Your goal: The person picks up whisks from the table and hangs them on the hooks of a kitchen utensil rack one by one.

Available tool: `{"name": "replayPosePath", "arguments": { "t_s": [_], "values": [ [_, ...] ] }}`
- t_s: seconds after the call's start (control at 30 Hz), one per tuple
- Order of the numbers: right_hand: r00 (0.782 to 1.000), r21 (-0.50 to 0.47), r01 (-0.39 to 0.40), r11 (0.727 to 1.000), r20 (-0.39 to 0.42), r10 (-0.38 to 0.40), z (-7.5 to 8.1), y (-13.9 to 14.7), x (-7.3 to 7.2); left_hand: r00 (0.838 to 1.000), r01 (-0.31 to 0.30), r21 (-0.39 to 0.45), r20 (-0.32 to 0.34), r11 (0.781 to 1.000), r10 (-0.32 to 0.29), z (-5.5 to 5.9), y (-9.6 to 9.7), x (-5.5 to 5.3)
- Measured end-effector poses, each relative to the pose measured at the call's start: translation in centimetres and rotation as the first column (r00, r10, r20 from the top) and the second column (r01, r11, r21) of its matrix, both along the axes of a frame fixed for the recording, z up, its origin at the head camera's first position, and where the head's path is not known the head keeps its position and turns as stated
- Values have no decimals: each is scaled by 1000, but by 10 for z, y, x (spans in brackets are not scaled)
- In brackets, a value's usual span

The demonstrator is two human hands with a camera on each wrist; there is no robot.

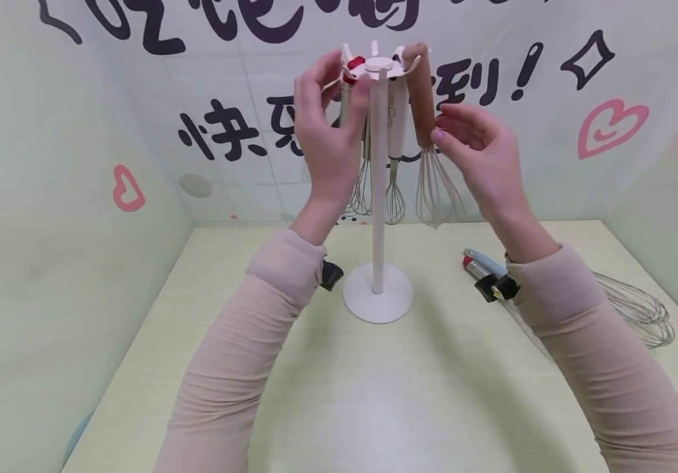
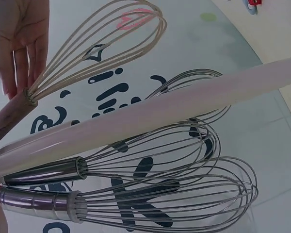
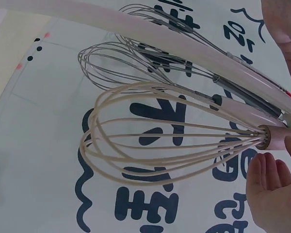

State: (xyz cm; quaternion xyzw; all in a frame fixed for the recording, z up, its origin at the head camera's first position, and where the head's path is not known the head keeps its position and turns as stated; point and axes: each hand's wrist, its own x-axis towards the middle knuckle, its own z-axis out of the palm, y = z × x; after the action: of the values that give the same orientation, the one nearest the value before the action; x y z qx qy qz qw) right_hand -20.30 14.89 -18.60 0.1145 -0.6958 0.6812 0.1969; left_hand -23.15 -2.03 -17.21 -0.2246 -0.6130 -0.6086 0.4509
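A white upright stand (image 1: 378,177) carries several whisks on the hooks round its top. My left hand (image 1: 330,138) is up at the left of the top, fingers and thumb curved round the hook rack (image 1: 379,64) beside a red-ended whisk (image 1: 355,62). A whisk with a wooden handle (image 1: 420,98) hangs at the right side, its wire loops (image 3: 131,160) pointing down. Close against the lower end of this handle is my right hand (image 1: 483,154), thumb tip at its edge and fingers extended. Behind the post hangs a white-handled whisk (image 1: 397,118). Metal-handled whisks (image 2: 43,170) hang on the left.
The stand's round white base (image 1: 377,309) rests on the pale table (image 1: 339,407). At the right lie a blue-handled whisk (image 1: 483,261) and a red-tipped whisk (image 1: 477,268), partly under my right forearm. A printed wall sheet (image 1: 244,190) hangs close behind the stand.
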Motion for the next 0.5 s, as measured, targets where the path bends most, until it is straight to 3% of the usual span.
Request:
{"name": "replayPosePath", "arguments": {
  "t_s": [0.1, 0.2, 0.33, 0.5],
  "values": [
    [1000, 5, 13, 1000, 13, -13, -3, 6, 0, 1000, -8, 52, -4, 999, 8, 1, -5, -4],
    [1000, 9, 18, 1000, 22, -18, -7, 12, 1, 999, -14, 73, 36, 997, 12, 1, -11, -8],
    [998, 20, 32, 999, 47, -33, -15, 20, 1, 995, 7, 56, 103, 998, -13, 1, -15, -11],
    [992, 89, 69, 994, 100, -78, -29, 33, 1, 992, 35, -6, 119, 999, -34, -1, -18, -12]
  ]
}}
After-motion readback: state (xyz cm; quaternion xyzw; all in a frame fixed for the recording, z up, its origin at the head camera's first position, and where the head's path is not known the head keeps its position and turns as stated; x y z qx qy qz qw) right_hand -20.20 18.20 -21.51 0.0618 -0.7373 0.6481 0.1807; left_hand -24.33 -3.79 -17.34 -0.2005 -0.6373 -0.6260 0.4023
